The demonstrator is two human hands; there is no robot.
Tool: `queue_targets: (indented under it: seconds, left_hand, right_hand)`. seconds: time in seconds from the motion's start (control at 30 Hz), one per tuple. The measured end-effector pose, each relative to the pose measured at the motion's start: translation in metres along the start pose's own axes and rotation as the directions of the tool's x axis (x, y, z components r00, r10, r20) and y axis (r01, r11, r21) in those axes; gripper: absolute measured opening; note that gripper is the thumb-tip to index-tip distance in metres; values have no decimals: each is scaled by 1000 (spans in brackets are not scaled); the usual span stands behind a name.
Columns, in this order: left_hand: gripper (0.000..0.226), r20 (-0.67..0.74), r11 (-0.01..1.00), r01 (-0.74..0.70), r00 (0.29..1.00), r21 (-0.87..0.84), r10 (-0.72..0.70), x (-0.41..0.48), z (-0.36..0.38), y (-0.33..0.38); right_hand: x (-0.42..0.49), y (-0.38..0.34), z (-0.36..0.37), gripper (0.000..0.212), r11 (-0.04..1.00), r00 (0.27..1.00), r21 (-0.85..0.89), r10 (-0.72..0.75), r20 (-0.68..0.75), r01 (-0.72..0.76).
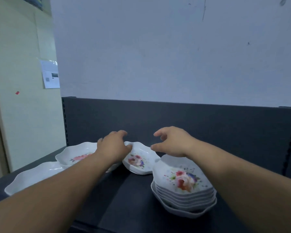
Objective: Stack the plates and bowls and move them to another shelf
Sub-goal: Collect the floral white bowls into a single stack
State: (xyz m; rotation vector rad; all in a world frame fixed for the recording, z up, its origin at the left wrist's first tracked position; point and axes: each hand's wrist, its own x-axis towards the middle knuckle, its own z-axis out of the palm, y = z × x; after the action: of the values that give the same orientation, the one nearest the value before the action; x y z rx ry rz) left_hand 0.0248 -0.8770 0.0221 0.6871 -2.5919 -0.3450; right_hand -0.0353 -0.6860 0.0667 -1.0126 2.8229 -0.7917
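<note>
Dark shelf (124,190) carries a bowl stack (185,194); left of it, the left hand (112,147) takes the loose bowl (138,161) in its grip, while the right hand (173,143) hovers, grip wide and empty. Two plates (71,153) wait unstacked; nothing looks moved.

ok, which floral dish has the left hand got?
The lone small bowl in the middle: the left hand grips its rim and it sits tilted. The other bowls are stacked at right; the dishes at left are wider plates.
</note>
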Motion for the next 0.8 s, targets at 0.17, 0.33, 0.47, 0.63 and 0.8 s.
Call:
queue_targets:
  seconds: [0.17,0.33,0.47,0.63,0.8]
  left_hand:
    - [53,179,987,-64,983,149,37,38,8,-13]
    - [35,257,951,-177,960,255,110,63,21,-21]
    - [32,244,928,-240,954,286,171,75,32,-24]
    - [26,255,947,-233,951,222,174,81,35,-22]
    - [20,171,953,-238,963,188,207,79,18,-17]
  right_hand:
    - [13,-4,7,60,997,997,-37,74,-10,-74]
    - [20,-2,12,62,984,989,-105,146,-11,-146]
    - [25,-2,17,62,972,987,-174,161,-11,-160]
    - [26,-2,22,62,966,984,-191,177,-8,-176]
    - [21,-1,20,60,972,983,-150,178,-36,-181]
